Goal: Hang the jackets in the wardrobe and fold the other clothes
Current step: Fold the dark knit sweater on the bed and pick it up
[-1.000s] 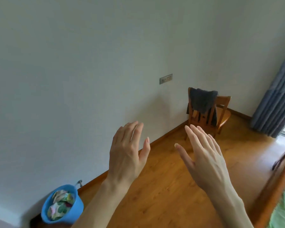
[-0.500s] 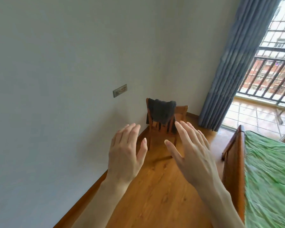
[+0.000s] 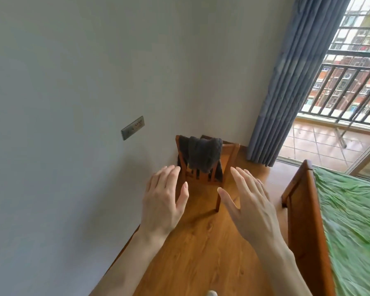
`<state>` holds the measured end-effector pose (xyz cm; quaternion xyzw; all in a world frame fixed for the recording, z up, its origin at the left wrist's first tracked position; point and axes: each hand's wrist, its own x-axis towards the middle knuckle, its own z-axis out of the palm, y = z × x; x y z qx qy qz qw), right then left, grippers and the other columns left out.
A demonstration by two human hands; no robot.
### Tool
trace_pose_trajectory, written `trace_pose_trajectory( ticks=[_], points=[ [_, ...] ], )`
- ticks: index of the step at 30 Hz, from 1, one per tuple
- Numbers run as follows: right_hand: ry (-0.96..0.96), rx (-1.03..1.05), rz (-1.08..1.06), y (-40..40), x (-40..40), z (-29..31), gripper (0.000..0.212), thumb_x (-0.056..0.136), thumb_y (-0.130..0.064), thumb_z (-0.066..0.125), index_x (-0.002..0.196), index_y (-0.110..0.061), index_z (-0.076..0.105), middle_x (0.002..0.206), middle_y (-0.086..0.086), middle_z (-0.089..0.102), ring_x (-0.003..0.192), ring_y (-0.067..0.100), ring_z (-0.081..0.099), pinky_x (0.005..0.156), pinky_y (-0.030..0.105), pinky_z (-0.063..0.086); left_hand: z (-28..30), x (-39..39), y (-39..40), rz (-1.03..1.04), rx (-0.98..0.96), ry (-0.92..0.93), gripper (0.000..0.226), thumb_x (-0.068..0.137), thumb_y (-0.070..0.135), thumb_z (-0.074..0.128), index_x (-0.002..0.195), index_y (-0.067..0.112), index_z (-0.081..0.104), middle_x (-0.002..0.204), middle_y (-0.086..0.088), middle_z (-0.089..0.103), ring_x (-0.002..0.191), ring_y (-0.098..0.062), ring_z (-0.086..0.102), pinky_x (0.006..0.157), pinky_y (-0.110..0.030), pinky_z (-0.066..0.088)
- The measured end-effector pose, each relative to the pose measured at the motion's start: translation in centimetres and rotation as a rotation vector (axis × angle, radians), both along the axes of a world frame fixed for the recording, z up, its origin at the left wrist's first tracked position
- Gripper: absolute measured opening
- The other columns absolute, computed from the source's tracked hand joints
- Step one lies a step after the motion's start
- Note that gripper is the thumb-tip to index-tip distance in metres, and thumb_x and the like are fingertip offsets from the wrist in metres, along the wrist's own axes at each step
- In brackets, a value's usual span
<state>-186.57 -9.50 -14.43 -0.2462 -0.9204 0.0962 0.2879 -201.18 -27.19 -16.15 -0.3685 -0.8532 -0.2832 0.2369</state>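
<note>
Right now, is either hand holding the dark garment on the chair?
No, the left hand and right hand are open and empty, short of the dark garment draped over the chair.

Two bare forearms in view, no sleeves anywhere along them. The left hand (image 3: pixel 161 201) wears no ring, watch or glove; the right hand (image 3: pixel 251 207) likewise. Fingernails trimmed short, unpainted, slender fingers on both.

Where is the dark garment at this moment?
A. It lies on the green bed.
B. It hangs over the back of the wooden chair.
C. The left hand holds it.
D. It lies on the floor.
B: the dark garment is draped over the wooden chair backrest; both hands are empty.
</note>
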Motion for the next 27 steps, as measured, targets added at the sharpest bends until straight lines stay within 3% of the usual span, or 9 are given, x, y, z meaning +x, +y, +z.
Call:
trace_pose_trajectory(
  ticks=[10,16,22,27],
  points=[
    [-0.115,-0.209,-0.028,12.7,-12.8,-7.1,0.066,0.102,-0.065,0.047,0.155,-0.025,0.045,0.158,-0.002,0.049,0.147,0.023,0.046,0.117,0.037,0.028,-6.2,-13.1,13.9,-0.029,0.019,-0.113,0.052,0.106,0.049,0.045,0.142,0.015,0.061,0.145,-0.007,0.062,0.135,-0.023,0.057,0.107,-0.043,0.054],
    [-0.233,-0.367,0.024,17.8,-18.7,-11.3,0.071,0.1,-0.067,0.044,0.16,-0.031,0.033,0.163,-0.008,0.04,0.15,0.017,0.04,0.118,0.031,0.026,-11.9,-19.0,20.8,-0.006,0.035,-0.236,0.055,0.108,0.055,0.037,0.144,0.019,0.059,0.147,-0.006,0.06,0.135,-0.023,0.056,0.106,-0.045,0.055],
    [-0.376,-0.597,0.023,20.9,-24.4,-17.0,0.076,0.1,-0.065,0.046,0.164,-0.029,0.024,0.167,-0.006,0.033,0.153,0.017,0.034,0.121,0.037,0.032,-18.2,-23.6,24.0,0.095,0.002,-0.438,0.054,0.108,0.058,0.035,0.145,0.024,0.056,0.147,-0.001,0.06,0.131,-0.021,0.059,0.099,-0.046,0.06],
    [-0.271,-0.981,-0.069,23.3,-30.4,-22.9,0.079,0.096,-0.059,0.058,0.162,-0.03,0.025,0.167,-0.005,0.034,0.15,0.017,0.038,0.114,0.038,0.042,-23.8,-28.2,26.1,0.112,-0.075,-0.577,0.058,0.105,0.062,0.033,0.148,0.027,0.051,0.148,0.001,0.059,0.13,-0.02,0.06,0.1,-0.041,0.059]
  ],
)
